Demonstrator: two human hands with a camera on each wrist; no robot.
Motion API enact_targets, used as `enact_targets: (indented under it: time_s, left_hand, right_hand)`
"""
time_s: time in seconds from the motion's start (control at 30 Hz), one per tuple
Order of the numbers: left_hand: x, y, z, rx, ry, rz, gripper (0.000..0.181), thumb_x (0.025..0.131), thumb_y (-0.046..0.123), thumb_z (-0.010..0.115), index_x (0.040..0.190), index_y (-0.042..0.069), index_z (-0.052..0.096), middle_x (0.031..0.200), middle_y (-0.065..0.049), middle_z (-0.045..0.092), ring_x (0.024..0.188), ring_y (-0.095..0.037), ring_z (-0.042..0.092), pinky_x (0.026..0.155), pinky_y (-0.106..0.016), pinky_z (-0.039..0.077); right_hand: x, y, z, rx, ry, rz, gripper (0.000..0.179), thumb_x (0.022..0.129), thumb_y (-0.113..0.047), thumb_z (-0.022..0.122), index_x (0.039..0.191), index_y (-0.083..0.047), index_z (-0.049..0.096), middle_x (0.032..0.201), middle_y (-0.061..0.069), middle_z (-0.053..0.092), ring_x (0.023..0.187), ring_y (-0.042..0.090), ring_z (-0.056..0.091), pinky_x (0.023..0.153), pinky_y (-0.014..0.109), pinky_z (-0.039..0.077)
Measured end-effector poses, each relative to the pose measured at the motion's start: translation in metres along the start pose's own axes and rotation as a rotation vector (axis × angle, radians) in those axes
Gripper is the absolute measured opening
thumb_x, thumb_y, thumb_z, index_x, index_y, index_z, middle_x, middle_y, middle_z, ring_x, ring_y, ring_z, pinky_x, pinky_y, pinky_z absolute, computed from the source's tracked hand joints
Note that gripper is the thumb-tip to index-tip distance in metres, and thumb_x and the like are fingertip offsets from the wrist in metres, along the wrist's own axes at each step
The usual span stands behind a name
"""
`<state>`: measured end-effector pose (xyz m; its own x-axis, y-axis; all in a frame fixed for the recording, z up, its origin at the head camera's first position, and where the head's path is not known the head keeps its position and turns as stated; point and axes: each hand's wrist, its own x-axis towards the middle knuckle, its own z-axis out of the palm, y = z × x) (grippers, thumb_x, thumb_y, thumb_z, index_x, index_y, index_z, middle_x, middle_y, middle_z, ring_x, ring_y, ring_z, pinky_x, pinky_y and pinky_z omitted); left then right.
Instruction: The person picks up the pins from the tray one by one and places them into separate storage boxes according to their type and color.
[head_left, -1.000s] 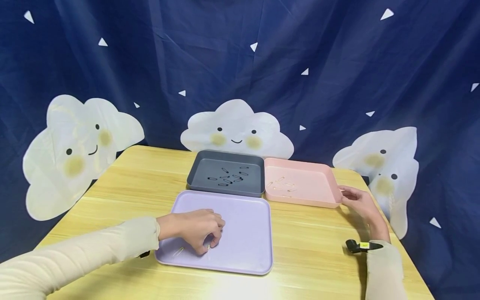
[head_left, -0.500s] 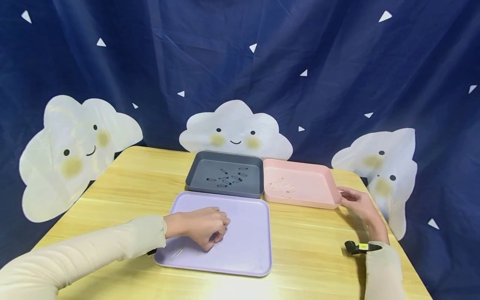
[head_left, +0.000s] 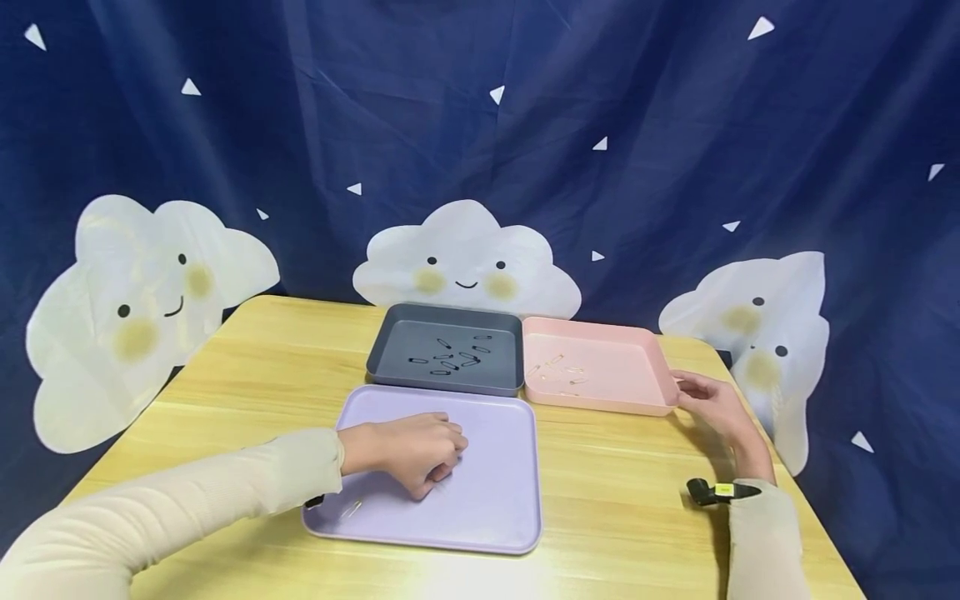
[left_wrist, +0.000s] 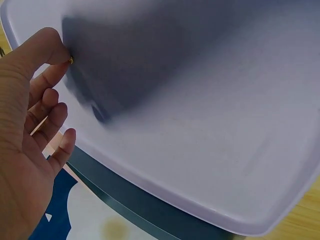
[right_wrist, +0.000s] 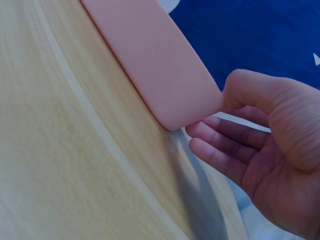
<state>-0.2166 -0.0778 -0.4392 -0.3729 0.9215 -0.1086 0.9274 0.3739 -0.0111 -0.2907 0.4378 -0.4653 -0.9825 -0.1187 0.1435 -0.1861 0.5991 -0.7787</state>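
Over the middle of the lilac tray [head_left: 487,467] is my left hand [head_left: 423,454]. Its thumb and index finger pinch a small gold safety pin [left_wrist: 71,60], of which only a tiny end shows in the left wrist view; the other fingers are loosely bent. Near the lilac tray's left front corner lies another gold safety pin [head_left: 351,508]. My right hand [head_left: 716,406] holds the right end of the pink tray [head_left: 600,402] at its front corner, with thumb and index finger at the wall [right_wrist: 165,75]. Several gold safety pins [head_left: 555,361] lie inside the pink tray.
A dark grey tray [head_left: 390,358] with several black safety pins [head_left: 467,357] stands behind the lilac tray, side by side with the pink one. All sit on a wooden table [head_left: 615,483]. A blue curtain [head_left: 637,192] with clouds hangs behind.
My left hand has drawn slightly right and away from me over the lilac tray, and the gold pin once visible under its fingertips is now hidden in the head view. The right hand stays at the pink tray.
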Motion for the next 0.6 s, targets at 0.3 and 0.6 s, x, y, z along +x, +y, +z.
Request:
enact_targets:
  time_s: [0.3,0.6]
  left_hand:
    - [0.008,-0.002,-0.001,0.032,0.019,0.019,0.023,0.066,0.025,0.084,0.058,0.027,0.062,0.077,0.018,0.049,0.079,-0.003,0.049,0.078,-0.024,0.042]
    - [0.016,-0.007,-0.016,0.044,0.05,0.031,0.019,0.065,0.023,0.082,0.06,0.027,0.065,0.079,0.016,0.05,0.081,-0.004,0.051,0.087,-0.032,0.049]
  right_hand:
    - [0.003,0.004,0.001,-0.028,0.0,-0.01,0.051,0.094,-0.011,0.072,0.138,0.01,0.056,0.11,0.021,0.073,0.085,-0.009,0.063,0.072,0.013,0.05]
    - [0.001,0.002,0.0,0.011,-0.001,-0.019,0.053,0.092,-0.014,0.075,0.137,0.01,0.057,0.101,-0.007,0.074,0.086,-0.01,0.064,0.074,0.011,0.05]
